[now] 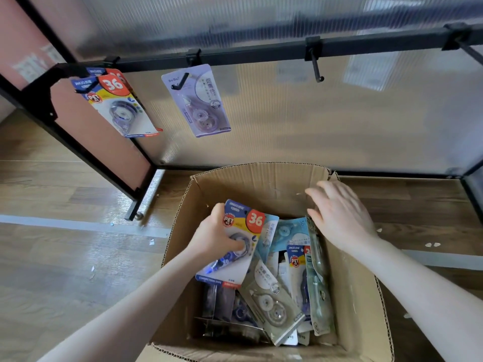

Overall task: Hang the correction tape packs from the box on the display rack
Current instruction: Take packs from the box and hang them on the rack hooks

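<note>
An open cardboard box (360, 296) stood nearest on the wooden floor (65, 257), its flaps folded out. Inside lay a loose heap of correction tape packs (277, 296), overlapping one another, some flat and some standing on edge against the right wall.

Both bare forearms reached into the box from the near side. The left hand (217, 239) grasped one pack (235, 244) with a blue and yellow card and a red "36" badge, thumb pressed on the clear blister over the tape wheel and the fingers behind the card. That pack was raised above the heap on the left side of the box, tilted, with its top end pointing far. The right hand (339, 212) was released, fingers spread and holding nothing; it hovered over the far right corner of the box, just beside the upright packs there, and whether it touched them could not be told.

Small scraps of paper lay scattered on the floor to the left and right of the box.

Beyond the box stood the display rack (261, 52), a black frame with a ribbed translucent back panel and a crossbar carrying hooks. On the far left hook hung blue and yellow "36" packs (115, 100), more than one, stacked. On the next hook to the right hung a single lilac pack (198, 100). The hook (316, 66) further right was bare.
</note>
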The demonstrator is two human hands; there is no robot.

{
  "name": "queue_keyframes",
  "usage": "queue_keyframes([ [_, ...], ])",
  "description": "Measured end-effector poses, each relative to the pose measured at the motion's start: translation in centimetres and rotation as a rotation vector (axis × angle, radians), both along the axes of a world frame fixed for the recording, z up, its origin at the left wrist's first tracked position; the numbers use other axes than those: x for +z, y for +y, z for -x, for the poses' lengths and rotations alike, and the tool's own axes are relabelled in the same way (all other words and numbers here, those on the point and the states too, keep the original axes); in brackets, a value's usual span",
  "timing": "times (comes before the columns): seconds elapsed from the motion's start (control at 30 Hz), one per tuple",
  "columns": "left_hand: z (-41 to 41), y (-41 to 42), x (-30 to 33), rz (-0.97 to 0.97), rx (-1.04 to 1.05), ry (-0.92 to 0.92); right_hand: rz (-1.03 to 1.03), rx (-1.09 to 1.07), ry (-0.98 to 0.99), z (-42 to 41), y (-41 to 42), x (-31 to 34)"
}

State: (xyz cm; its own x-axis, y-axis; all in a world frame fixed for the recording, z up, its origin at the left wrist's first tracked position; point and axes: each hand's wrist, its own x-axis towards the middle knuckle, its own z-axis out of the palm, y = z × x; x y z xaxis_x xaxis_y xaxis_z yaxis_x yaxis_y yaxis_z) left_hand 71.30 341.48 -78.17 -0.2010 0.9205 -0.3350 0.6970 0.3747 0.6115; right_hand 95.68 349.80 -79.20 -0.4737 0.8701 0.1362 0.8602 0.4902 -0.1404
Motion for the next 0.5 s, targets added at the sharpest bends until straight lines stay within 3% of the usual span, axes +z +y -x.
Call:
queue_keyframes([
  [0.17,1.3,-0.1,1.7,-0.092,0.098,0.013,0.028,0.021,-0.081,0.7,-0.1,0.4],
  [0.5,2.5,-0.2,1.1,-0.082,0.105,0.069,0.191,0.046,-0.14,3.1,-0.7,0.4],
])
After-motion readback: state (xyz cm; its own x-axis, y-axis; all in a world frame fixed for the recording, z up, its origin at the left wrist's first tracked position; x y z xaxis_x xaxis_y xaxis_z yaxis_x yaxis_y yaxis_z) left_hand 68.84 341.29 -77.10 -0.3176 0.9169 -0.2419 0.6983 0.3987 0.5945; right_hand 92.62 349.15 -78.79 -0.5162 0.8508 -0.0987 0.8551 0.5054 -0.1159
